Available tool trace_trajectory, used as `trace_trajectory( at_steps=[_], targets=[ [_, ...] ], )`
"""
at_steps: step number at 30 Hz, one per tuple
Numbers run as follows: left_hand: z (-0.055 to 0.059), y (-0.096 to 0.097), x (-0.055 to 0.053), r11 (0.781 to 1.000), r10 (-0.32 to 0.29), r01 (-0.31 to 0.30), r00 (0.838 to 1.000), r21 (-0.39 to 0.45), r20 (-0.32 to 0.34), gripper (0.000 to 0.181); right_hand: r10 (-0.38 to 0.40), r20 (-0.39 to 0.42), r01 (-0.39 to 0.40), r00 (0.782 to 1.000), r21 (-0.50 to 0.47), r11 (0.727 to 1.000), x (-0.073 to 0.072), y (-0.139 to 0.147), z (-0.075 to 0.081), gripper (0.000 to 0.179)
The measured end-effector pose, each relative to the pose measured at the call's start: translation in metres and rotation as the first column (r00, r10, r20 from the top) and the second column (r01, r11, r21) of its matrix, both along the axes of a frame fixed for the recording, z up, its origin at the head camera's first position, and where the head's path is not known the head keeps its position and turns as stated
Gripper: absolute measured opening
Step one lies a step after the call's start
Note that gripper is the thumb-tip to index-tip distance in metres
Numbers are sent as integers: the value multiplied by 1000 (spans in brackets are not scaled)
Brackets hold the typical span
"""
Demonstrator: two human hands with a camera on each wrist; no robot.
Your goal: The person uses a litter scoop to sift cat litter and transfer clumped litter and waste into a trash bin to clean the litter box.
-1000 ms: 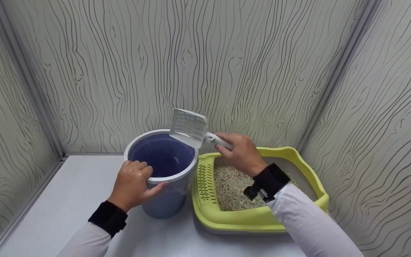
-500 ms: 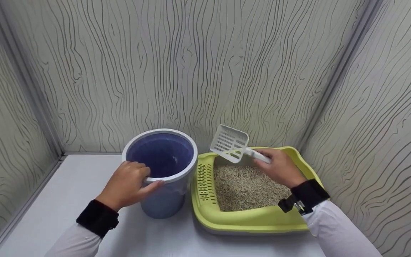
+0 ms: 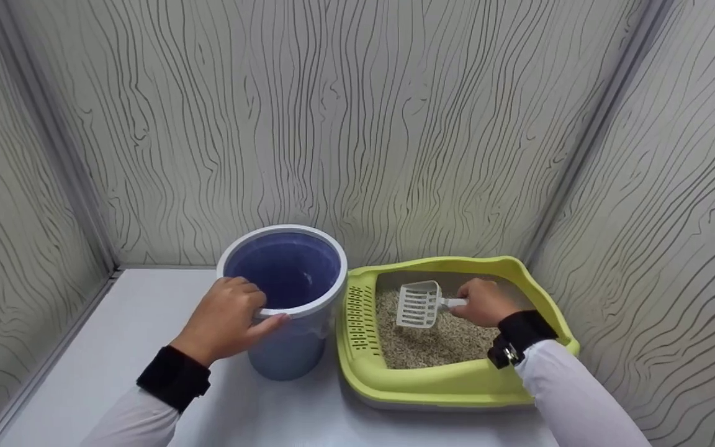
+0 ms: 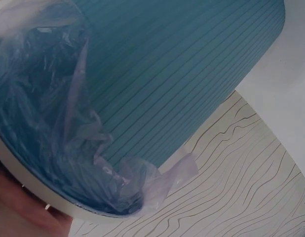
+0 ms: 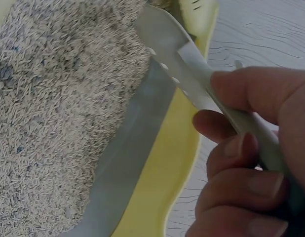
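My left hand [image 3: 230, 316] grips the near-left part of the white rim of a blue trash bin [image 3: 289, 347], fingers over the inside and thumb along the edge. A clear plastic liner [image 4: 58, 113] hangs over the bin's ribbed outside in the left wrist view. My right hand [image 3: 486, 302] grips the handle of a white slotted litter scoop [image 3: 418, 304]. The scoop's blade is over the pale litter [image 3: 438, 341] inside a yellow-rimmed litter box [image 3: 432, 383]. In the right wrist view the fingers [image 5: 241, 187] curl round the handle and the blade shows edge-on.
Bin and litter box stand side by side on a white table [image 3: 72, 372], the bin on the left. Wood-grain patterned panels [image 3: 332, 112] close off the back and both sides. A perforated strip [image 3: 362, 316] forms the box's left rim.
The scoop has gone from over the bin's right rim to the right and down over the litter, carried by my right hand. My left hand has stayed on the bin's rim.
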State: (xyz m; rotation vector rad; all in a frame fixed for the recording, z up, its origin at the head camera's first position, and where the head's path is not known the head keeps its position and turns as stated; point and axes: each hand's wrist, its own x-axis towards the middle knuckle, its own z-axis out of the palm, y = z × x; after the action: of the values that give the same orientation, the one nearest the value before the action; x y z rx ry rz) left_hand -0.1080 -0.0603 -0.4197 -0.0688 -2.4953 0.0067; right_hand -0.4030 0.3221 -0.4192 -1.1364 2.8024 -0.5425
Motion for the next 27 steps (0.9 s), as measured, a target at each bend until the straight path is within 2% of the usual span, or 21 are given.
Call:
trace_trajectory(
  at_steps=[3,6,10,12,14,18,21,24,27],
  targets=[
    [2,-1,2,1000,11,-11,1000,19,16,49,4,17,-5,1000,38,999,-3,-4,-5,39],
    [4,-2,3,999,20,-21,1000,34,24,49,24,22,-25,999,71,997,-4,-10,-7,41],
    [5,-1,5,998,29,-31,999,51,47,53,43,26,-45,999,92,995,-5,-14,-7,28],
    [6,-1,6,998,36,-39,997,55,63,56,28,24,-30,999,94,995,-5,-14,-6,20],
    [8,0,7,996,48,-54,995,65,83,59,3,-3,-3,1000,101,995,-6,-11,-3,23],
    [12,2,8,991,77,-89,989,95,125,69,-54,-119,67,991,105,992,-3,1,5,30],
    [15,4,8,985,94,-116,982,127,163,80,-77,-186,94,979,86,992,7,11,11,39],
    [16,5,7,976,123,-154,973,152,195,88,-87,-188,94,978,27,995,23,17,13,53],
    [17,6,9,966,163,-200,963,165,217,94,-84,-187,77,979,-40,996,43,19,9,67]
  ],
)
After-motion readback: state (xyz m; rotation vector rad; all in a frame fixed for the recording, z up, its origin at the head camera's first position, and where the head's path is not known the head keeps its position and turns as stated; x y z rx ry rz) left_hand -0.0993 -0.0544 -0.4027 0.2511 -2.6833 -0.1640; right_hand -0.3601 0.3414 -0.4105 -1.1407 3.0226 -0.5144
